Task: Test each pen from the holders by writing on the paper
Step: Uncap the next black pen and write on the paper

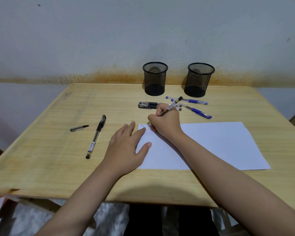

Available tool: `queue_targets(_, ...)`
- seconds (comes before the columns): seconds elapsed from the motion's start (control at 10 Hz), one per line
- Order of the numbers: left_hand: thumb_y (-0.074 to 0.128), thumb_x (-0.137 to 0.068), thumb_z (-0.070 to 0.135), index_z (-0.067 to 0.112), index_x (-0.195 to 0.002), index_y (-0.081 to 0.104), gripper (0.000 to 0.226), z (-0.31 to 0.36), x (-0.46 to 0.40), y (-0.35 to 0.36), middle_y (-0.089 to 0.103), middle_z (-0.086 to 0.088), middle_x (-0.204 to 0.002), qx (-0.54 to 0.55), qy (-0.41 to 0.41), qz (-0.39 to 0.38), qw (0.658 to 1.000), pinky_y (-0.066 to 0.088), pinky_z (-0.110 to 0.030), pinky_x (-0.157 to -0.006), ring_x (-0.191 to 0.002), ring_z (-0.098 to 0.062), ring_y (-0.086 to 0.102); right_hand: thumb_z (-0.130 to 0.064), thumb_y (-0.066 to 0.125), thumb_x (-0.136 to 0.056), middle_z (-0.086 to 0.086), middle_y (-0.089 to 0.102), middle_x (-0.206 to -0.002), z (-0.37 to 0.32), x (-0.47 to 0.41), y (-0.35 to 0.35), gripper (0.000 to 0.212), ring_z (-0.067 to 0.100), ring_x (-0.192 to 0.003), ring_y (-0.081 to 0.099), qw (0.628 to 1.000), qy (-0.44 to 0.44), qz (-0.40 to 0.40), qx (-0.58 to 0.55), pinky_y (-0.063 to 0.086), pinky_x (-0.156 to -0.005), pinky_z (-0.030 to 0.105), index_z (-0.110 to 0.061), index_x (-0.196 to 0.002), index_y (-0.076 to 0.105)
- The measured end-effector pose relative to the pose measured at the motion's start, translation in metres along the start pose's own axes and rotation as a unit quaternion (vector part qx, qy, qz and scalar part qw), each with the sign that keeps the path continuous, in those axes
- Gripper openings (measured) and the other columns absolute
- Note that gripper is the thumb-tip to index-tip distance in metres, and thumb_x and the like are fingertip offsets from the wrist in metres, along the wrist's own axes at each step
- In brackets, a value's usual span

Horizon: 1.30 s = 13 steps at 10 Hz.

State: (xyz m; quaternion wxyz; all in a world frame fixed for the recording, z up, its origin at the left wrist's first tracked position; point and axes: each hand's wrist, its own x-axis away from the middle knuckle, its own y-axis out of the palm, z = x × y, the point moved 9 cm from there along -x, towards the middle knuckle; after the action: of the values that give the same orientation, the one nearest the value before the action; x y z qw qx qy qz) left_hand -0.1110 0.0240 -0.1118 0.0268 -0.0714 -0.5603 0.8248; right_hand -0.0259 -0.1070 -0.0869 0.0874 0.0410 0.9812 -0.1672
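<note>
My right hand grips a clear pen with a black end, its tip down on the top left corner of the white paper, beside a few small written marks. My left hand lies flat with straight fingers, pressing the paper's left edge. Two black mesh holders stand at the back by the wall; I see no pens in them. Black pens and blue pens lie loose in front of them. A capped black pen and a loose cap lie to the left.
The wooden table ends near my body at the bottom and meets a stained grey wall at the back. Floor and dark clothing show below the front edge.
</note>
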Motion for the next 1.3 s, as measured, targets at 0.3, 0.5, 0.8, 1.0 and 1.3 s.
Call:
queue_targets(0.3,0.025,-0.082,0.062,0.036,-0.143,0.028,0.066,0.0004,0.0,-0.0002,0.012,0.003,-0.158,0.0,-0.003,-0.004,1.0,0.011,-0.043,-0.114,-0.145,-0.019,0.006,0.002,0.063,-0.075,0.012,0.045,-0.055,-0.0008,-0.0017,-0.0021,0.033,0.039,-0.059,0.062,1.0,-0.008,0.009,0.021,0.049,-0.048,0.028,-0.012,-0.057,0.04)
queue_targets(0.5,0.025,-0.082,0.062,0.036,-0.143,0.028,0.067,-0.0002,-0.0002,-0.0001,0.012,0.003,-0.158,-0.004,-0.003,-0.003,1.0,0.011,-0.043,-0.114,-0.145,-0.019,0.006,0.001,0.062,-0.075,0.016,0.045,-0.059,0.0004,-0.0009,-0.0043,0.021,0.031,-0.057,0.053,0.999,-0.02,0.035,0.029,0.046,-0.054,0.031,-0.005,-0.063,0.046)
queue_targets(0.8,0.026,-0.082,0.062,0.036,-0.143,0.029,0.066,-0.0003,0.0001,0.0002,0.013,0.003,-0.158,0.0,0.0,0.0,1.0,0.012,-0.042,-0.114,-0.145,-0.019,0.006,0.002,0.062,-0.074,0.009,0.04,-0.054,0.0035,-0.0026,-0.006,0.03,0.027,-0.054,0.049,0.999,-0.007,0.035,0.01,0.046,-0.054,0.033,-0.01,-0.058,0.04)
queue_targets(1.0,0.026,-0.082,0.062,0.036,-0.143,0.029,0.066,0.0,0.0006,0.0001,0.012,0.004,-0.158,0.0,-0.001,-0.001,1.0,0.011,-0.042,-0.114,-0.145,-0.018,0.006,0.003,0.062,-0.074,0.008,0.042,-0.053,0.0029,-0.0018,-0.006,0.03,0.009,-0.041,0.052,1.0,0.0,0.023,0.011,0.044,-0.043,0.02,-0.01,-0.058,0.04)
queue_targets(1.3,0.025,-0.082,0.062,0.037,-0.143,0.028,0.066,-0.0001,0.0007,0.0004,0.011,0.004,-0.158,0.001,-0.003,-0.004,1.0,0.011,-0.042,-0.114,-0.145,-0.018,0.005,0.003,0.061,-0.076,0.006,0.037,-0.054,0.0036,-0.0003,-0.0101,0.031,0.016,-0.048,0.045,0.999,0.015,0.041,0.009,0.041,-0.046,0.023,-0.011,-0.06,0.039)
